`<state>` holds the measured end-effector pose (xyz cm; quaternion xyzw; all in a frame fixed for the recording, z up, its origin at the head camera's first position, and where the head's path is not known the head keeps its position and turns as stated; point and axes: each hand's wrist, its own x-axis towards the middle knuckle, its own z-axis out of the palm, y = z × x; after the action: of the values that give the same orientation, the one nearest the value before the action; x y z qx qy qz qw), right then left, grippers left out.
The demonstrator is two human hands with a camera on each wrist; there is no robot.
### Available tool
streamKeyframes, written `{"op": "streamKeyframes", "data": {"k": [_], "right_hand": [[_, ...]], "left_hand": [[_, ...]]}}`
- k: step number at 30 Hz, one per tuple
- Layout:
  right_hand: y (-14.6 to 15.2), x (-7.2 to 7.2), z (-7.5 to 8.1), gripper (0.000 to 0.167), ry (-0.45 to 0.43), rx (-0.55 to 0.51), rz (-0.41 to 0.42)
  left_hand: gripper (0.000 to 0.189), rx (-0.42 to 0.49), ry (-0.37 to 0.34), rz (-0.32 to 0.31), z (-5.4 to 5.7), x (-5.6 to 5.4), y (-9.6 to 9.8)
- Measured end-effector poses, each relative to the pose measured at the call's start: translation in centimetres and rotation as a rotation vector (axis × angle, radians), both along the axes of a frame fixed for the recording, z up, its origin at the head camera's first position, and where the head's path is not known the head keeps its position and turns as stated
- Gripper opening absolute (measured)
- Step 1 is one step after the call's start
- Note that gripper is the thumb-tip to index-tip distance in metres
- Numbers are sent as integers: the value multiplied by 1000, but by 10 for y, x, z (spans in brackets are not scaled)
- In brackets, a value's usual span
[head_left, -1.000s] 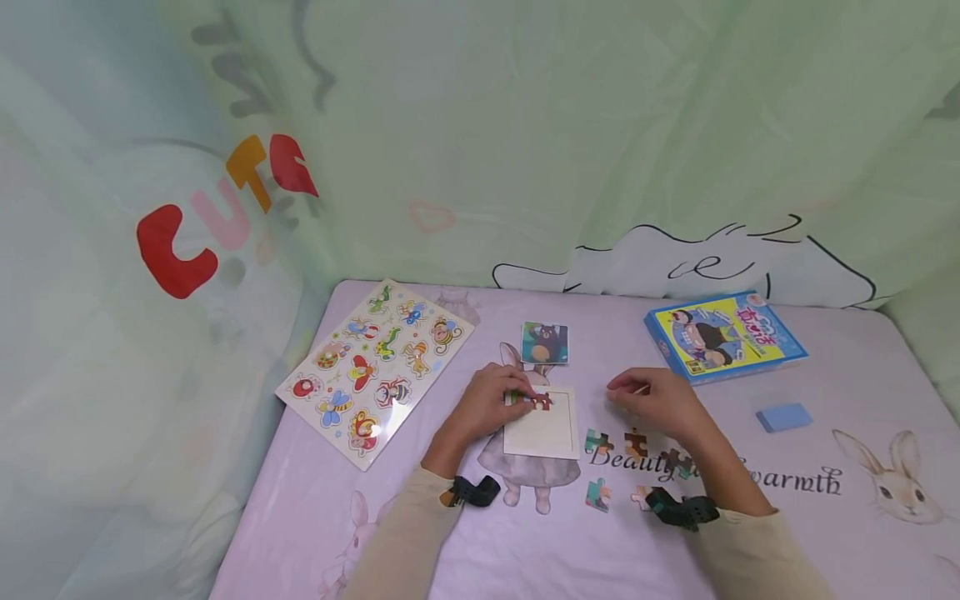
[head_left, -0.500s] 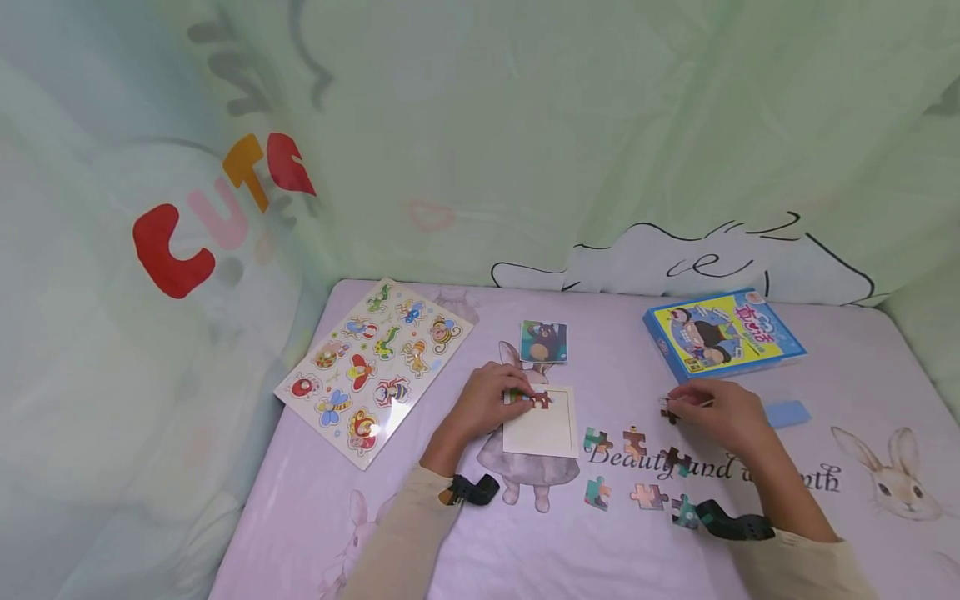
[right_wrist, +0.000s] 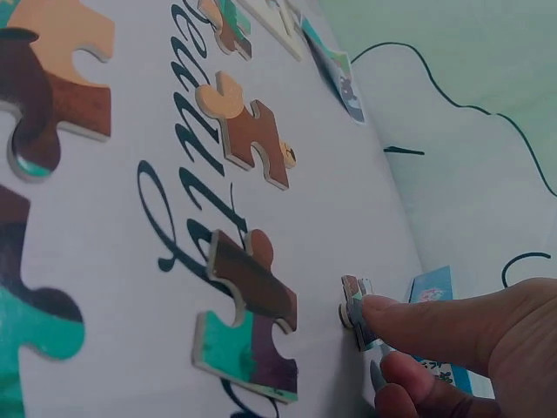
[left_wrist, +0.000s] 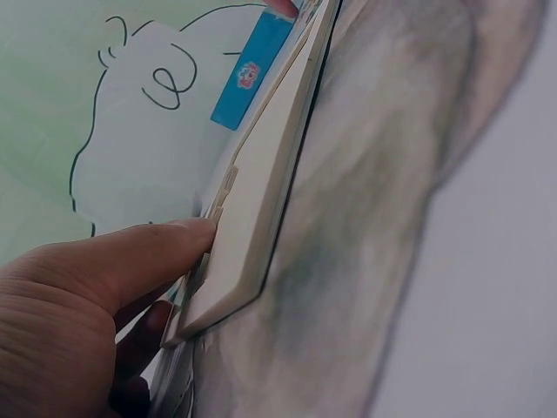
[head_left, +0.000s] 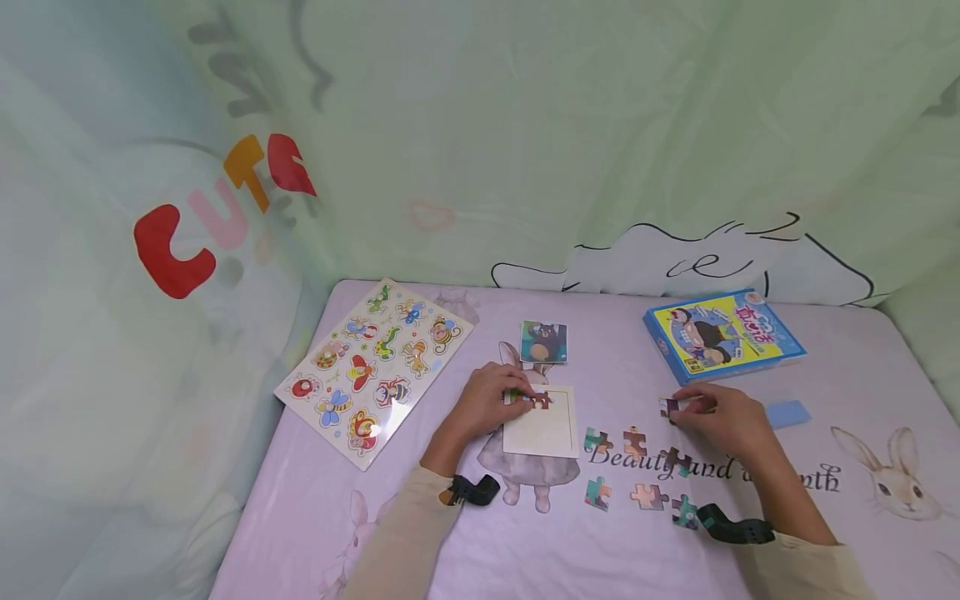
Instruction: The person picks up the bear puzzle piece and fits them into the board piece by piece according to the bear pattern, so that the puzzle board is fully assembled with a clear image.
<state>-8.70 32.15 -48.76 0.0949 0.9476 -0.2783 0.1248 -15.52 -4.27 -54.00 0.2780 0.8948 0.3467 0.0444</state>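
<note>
My left hand (head_left: 487,400) grips the left edge of a shallow cream puzzle tray (head_left: 540,439). In the left wrist view its thumb (left_wrist: 165,252) lies on top of that edge, with curled fingers beside and below. A brown jigsaw piece (head_left: 541,401) sits in the tray's upper left, partly covered by the fingers. Farther right, my right hand (head_left: 723,417) pinches a small dark jigsaw piece (right_wrist: 355,315) between thumb and fingers, tilted up on edge. Several loose pieces lie between the hands and nearer the front, among them a brown one (head_left: 634,441) and a teal-and-brown one (right_wrist: 252,322).
A bear picture card (head_left: 544,342) lies behind the tray. At the back right is a blue-and-yellow box (head_left: 723,333), with a blue block (head_left: 787,414) in front of it. A board of insect pictures (head_left: 375,375) lies at left.
My right hand has moved right, away from the tray, with nothing visible in its fingers at first, and now pinches a jigsaw piece. My left hand stays at the tray.
</note>
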Motion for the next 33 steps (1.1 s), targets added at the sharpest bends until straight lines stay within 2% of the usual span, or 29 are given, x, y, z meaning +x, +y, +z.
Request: {"op": "streamKeyframes", "data": {"k": [8, 24, 33], "right_hand": [[1, 0, -1, 49, -8, -2, 4], [0, 0, -1, 43, -17, -34, -29], [-13, 0, 10, 35, 60, -36, -2]], "left_hand": [[14, -7, -7, 7, 1, 0, 0], [14, 14, -6, 0, -2, -1, 0], [14, 4, -13, 2, -1, -1, 0]]}}
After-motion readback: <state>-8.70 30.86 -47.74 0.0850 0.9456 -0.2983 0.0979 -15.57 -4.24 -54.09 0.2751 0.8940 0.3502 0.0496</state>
